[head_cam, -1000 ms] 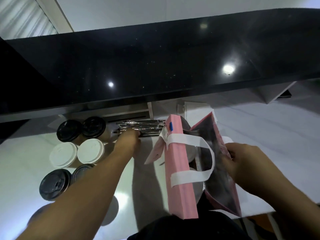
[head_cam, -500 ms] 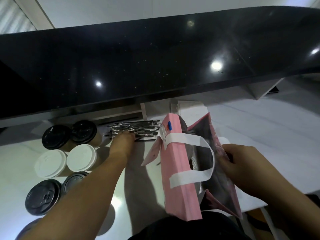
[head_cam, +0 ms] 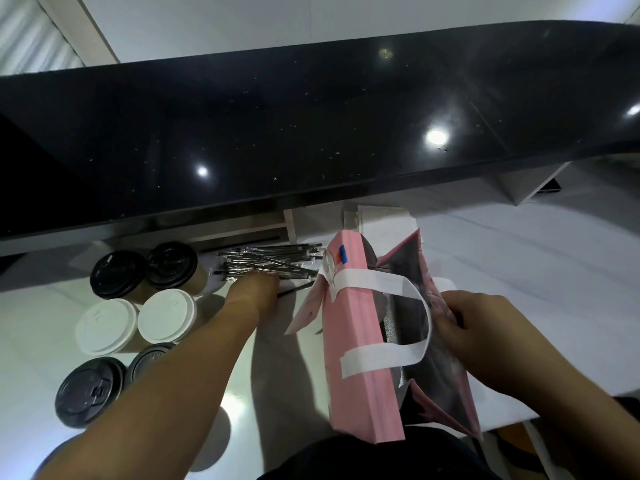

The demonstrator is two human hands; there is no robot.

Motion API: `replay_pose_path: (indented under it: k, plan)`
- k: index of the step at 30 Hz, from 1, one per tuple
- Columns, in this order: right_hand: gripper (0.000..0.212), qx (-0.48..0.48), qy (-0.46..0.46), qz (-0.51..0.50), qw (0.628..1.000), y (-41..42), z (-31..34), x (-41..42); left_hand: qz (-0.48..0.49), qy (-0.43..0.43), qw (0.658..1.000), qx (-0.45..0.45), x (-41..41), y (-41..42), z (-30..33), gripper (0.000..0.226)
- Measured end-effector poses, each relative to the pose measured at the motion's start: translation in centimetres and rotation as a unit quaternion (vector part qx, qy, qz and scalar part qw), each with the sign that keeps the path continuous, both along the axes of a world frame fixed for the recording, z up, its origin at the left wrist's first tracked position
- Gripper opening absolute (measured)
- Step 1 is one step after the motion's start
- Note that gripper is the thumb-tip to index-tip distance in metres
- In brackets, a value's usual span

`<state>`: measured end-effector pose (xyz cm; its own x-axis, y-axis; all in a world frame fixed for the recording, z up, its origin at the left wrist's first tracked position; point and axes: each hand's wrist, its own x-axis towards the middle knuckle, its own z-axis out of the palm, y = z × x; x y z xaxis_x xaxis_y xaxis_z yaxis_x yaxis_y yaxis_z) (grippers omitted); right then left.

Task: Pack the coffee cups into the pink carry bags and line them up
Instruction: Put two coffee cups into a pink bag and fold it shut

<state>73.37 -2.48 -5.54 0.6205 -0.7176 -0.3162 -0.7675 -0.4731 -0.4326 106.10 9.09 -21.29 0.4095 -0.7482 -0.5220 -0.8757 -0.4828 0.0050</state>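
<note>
R hand [head_cam: 485,341] pinches the far wall of the pink bag [head_cam: 360,358], which stands mid-counter w/ its mouth spread open. L hand [head_cam: 254,292] reaches onto the pile of wrapped straws [head_cam: 266,263]; fingers hidden, so can't tell if it grips one. Six lidded cups [head_cam: 168,317] sit clustered to the left, none visibly packed. To do this well, I'd say: keep the bag's mouth wide & base flat, take one straw only, don't knock the nearby cups.
</note>
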Motion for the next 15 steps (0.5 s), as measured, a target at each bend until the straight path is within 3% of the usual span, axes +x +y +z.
replay_pose_path:
  k: [3, 7, 10, 12, 15]
  plan:
    - [0.043, -0.007, 0.007, 0.007, 1.0, -0.2, 0.0, 0.0, 0.021, 0.051, 0.998, -0.002, -0.7, 0.7, 0.7, 0.011]
    - [0.04, -0.005, 0.011, 0.03, 0.999, -0.6, 0.1, 0.0, 0.058, 0.044, 0.997, -0.027, -1.1, 2.4, 1.8, 0.021]
    - [0.048, -0.002, 0.016, 0.032, 0.999, -0.8, 0.3, 0.1, 0.091, 0.054, 0.993, -0.043, -1.2, 3.8, 3.5, 0.006]
    - [0.049, 0.0, 0.021, 0.043, 0.999, -1.0, 0.4, 0.1, 0.099, 0.056, 0.992, -0.046, -1.4, 4.6, 4.9, 0.022]
    - [0.044, 0.003, 0.016, 0.058, 0.998, -1.3, 0.5, -0.1, 0.122, 0.063, 0.989, -0.061, -1.9, 5.7, 7.2, 0.029]
